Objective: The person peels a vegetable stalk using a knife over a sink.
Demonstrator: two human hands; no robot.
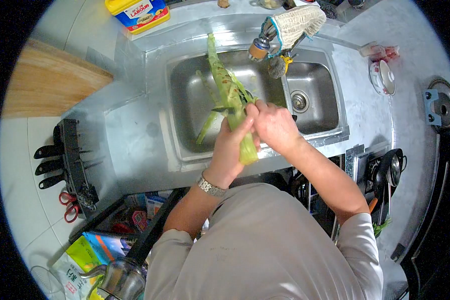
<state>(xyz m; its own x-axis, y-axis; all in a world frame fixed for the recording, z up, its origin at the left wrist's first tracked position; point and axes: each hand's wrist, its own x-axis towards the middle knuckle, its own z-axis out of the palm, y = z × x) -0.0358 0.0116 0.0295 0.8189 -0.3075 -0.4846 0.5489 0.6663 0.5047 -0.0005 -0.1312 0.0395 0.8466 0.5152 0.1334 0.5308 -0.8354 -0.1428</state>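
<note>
A long pale-green vegetable stalk (226, 85) with brown marks slants over the large sink basin (180, 105), its cut end toward me. My left hand (231, 145) is wrapped round its lower part, and a metal watch sits on that wrist. My right hand (275, 125) is closed on a dark-handled knife, most of which is hidden by the fingers. The dark blade (222, 109) lies across the stalk. A strip of green peel (206, 127) lies in the basin left of the stalk.
A faucet (259, 49) with a cloth (300, 24) over it stands behind the sink. Knives (50, 167) and red scissors (71, 207) hang at the left, near a wooden board (55, 80). A lidded white pot (383, 78) is at the right.
</note>
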